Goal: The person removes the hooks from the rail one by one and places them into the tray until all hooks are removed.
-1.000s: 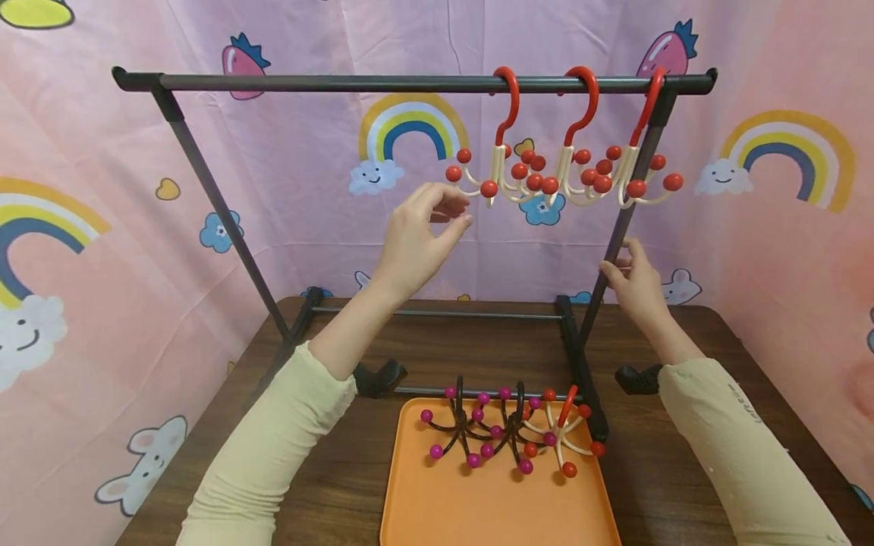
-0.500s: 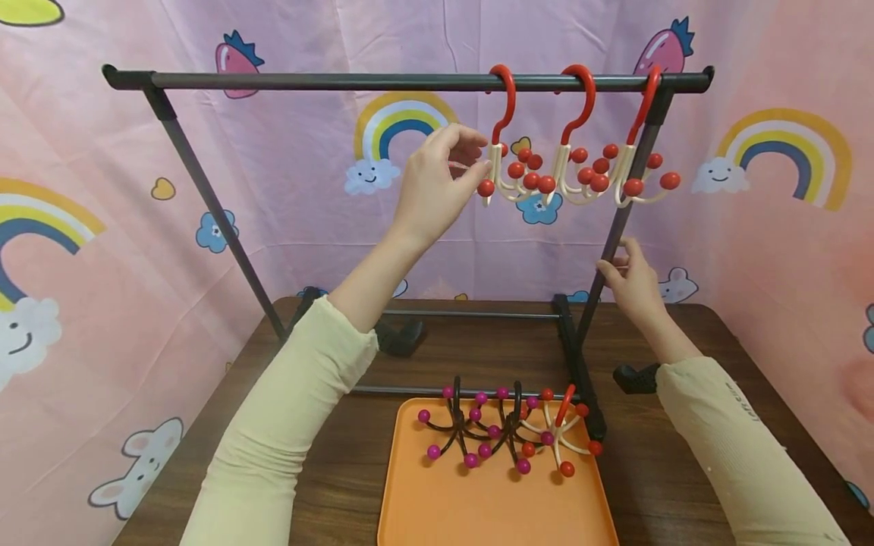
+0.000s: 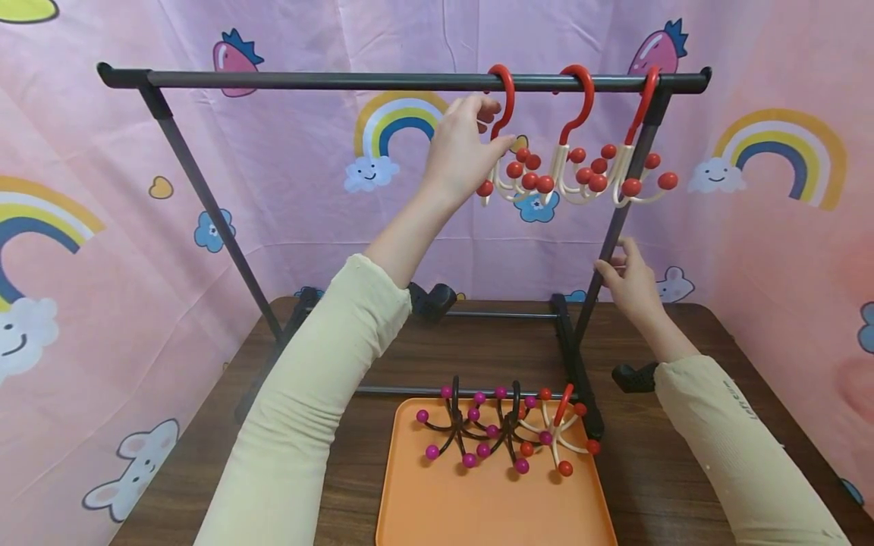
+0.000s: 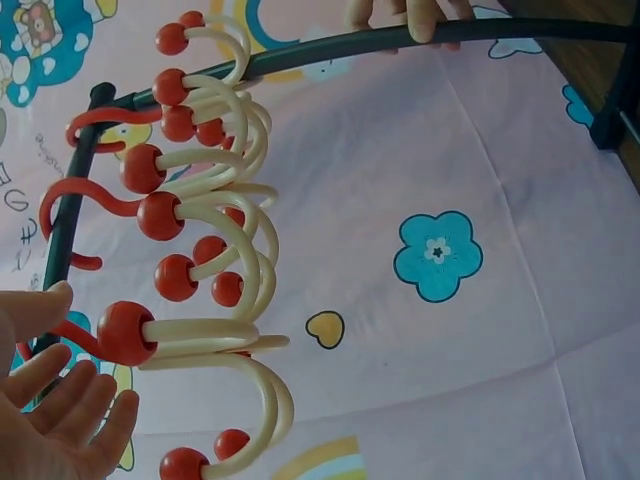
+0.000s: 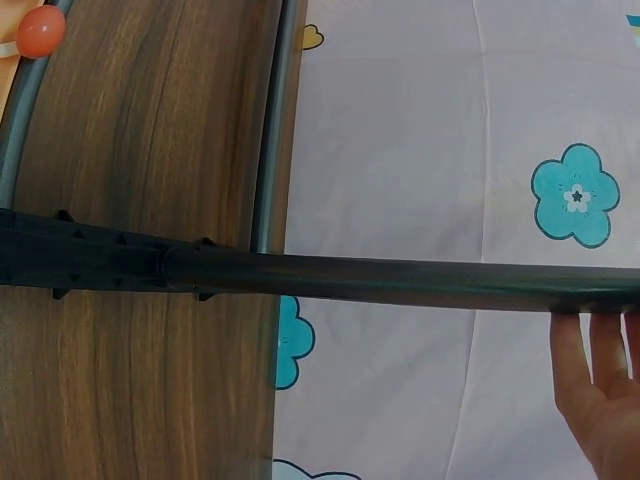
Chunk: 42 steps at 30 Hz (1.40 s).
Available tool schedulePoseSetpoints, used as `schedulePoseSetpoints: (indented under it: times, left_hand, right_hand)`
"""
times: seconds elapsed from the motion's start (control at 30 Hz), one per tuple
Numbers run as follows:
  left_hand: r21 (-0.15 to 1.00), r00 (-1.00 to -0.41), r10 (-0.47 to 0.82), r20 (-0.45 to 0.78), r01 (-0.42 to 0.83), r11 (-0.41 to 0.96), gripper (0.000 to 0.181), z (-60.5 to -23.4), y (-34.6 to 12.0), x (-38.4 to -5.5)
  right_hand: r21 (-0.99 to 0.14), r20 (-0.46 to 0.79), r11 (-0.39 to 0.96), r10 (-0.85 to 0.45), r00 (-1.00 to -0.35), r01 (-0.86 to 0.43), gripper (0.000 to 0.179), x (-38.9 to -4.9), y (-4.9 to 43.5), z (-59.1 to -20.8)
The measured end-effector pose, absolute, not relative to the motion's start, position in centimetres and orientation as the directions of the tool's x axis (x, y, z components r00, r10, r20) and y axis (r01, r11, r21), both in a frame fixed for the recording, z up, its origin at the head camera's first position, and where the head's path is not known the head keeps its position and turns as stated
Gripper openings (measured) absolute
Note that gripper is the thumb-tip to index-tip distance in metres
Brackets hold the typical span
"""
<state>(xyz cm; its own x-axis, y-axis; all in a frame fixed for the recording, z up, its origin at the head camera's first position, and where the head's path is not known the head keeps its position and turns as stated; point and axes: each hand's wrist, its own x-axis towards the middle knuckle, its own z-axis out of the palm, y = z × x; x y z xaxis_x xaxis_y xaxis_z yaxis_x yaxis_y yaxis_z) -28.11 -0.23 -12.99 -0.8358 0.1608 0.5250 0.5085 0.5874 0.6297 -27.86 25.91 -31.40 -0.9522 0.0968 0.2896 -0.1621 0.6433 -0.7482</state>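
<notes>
Three cream hook hangers with red hooks and red ball tips hang at the right part of the rack's top bar (image 3: pixel 307 80). My left hand (image 3: pixel 467 148) is at the leftmost hanger (image 3: pixel 503 114), its thumb and spread fingers on either side of the red hook (image 4: pixel 78 338). The middle hanger (image 3: pixel 580 98) and the right hanger (image 3: pixel 642 114) hang beside it, their arms overlapping in view. My right hand (image 3: pixel 635 284) holds the rack's right post (image 3: pixel 610 246), thumb in front and fingers behind; in the right wrist view its fingers (image 5: pixel 572 350) meet the post's underside.
An orange tray (image 3: pixel 478 508) lies on the brown wooden table (image 3: pixel 655 455). On it are two black hangers (image 3: pixel 456 425) with magenta balls and one cream hanger (image 3: pixel 558 436) with red balls. The rack's left post (image 3: pixel 212 212) slants down at the left. Patterned cloth (image 3: pixel 410 38) surrounds the table.
My left hand has risen up and to the right, from below the leftmost hanger's arms to its red hook. My right hand keeps its hold on the post.
</notes>
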Motion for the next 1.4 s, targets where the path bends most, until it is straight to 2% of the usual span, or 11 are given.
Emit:
schedulePoseSetpoints:
  times: [0.3, 0.8, 1.4]
  left_hand:
    - [0.617, -0.852, 0.122, 0.508, 0.459, 0.639, 0.029, -12.3, 0.7, -28.9]
    - [0.584, -0.805, 0.095, 0.586, 0.5, 0.64, 0.02, -12.4, 0.9, -29.1]
    - [0.574, -0.757, 0.05, 0.652, 0.536, 0.619, 0.022, -12.1, -1.0, -28.5]
  right_hand:
    - [-0.752, 0.287, 0.64, 0.098, -0.953, -0.161, 0.041, -27.8, 25.9, -31.3]
    - [-0.75, 0.288, 0.642, 0.095, -0.953, -0.162, 0.039, -28.1, 26.0, -31.4]
    - [-0.749, 0.283, 0.643, 0.088, -0.955, -0.163, 0.04, -27.9, 26.0, -31.3]
